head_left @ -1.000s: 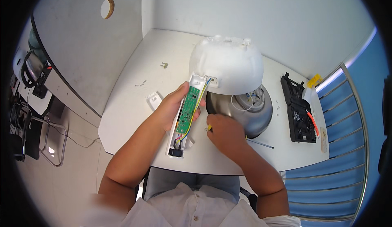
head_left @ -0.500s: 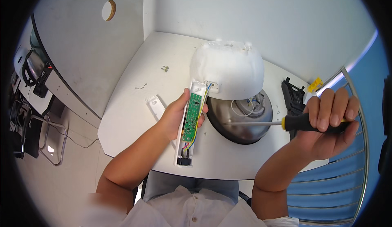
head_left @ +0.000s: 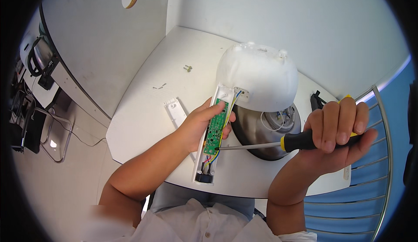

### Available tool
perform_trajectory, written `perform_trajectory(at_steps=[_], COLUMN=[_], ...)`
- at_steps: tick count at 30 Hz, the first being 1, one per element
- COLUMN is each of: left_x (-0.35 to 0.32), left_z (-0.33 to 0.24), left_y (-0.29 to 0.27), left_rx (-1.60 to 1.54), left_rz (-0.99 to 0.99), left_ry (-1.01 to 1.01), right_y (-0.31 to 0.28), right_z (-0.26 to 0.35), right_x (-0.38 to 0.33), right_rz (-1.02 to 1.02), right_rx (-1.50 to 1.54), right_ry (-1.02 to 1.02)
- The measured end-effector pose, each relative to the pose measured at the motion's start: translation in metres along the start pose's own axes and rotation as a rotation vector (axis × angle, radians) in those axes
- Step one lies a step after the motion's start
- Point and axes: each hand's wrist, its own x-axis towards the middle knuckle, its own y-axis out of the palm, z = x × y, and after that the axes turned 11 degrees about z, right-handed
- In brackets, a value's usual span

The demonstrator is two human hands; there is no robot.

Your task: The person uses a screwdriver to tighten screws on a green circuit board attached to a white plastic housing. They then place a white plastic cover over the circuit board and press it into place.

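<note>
Circuit board [head_left: 215, 131], long and green, sits inside a narrow white housing [head_left: 223, 93] held at a slant above the near half of a white table [head_left: 143, 124]. A person's left hand [head_left: 201, 122] wraps the housing from the left, the thumb lying over the upper part of the board and the fingertips showing on the other side. The right hand [head_left: 333, 139], palm turned upward, closes its fingers around the black-and-yellow handle of a screwdriver [head_left: 292, 141]. The shaft points left, its dark tip at the board's lower right corner; whether it presses there cannot be told.

Coloured wires [head_left: 229, 111] run down the board's right side toward a black block [head_left: 203, 178] at the housing's lower end. Just beyond the housing's top, a white shell [head_left: 257, 76] leans over a rounded metal pot [head_left: 250, 133], partly covering it. A loose white strip [head_left: 176, 112] lies on the table to the left of the left hand, with screws [head_left: 187, 68] and small metal bits [head_left: 160, 86] farther back. Behind the right hand, a black case [head_left: 318, 100] is mostly hidden; a metal railing [head_left: 379, 133] stands past the table's right edge.
</note>
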Motion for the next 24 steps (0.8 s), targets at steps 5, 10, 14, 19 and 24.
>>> perform_trajectory(at_steps=[5,10,14,19,24], left_x=[0.001,0.001,0.003,0.002,0.000], left_z=[0.000,0.001,0.001,0.004,0.003], left_y=[0.001,-0.003,-0.003,-0.002,-0.001], left_rx=[0.000,0.001,-0.008,0.005,0.021], left_rz=[0.005,0.005,0.015,0.007,-0.003], left_ry=[-0.011,-0.005,-0.002,-0.002,0.007], right_y=[0.001,-0.002,-0.004,-0.012,-0.006], right_z=[-0.004,-0.012,-0.010,-0.011,-0.012], right_x=[0.001,-0.002,-0.002,-0.002,0.000], right_rz=[0.013,0.057,0.081,0.161,0.281], right_rx=[0.024,-0.005,-0.009,0.026,0.102], right_ry=[0.045,0.011,0.017,0.038,0.013])
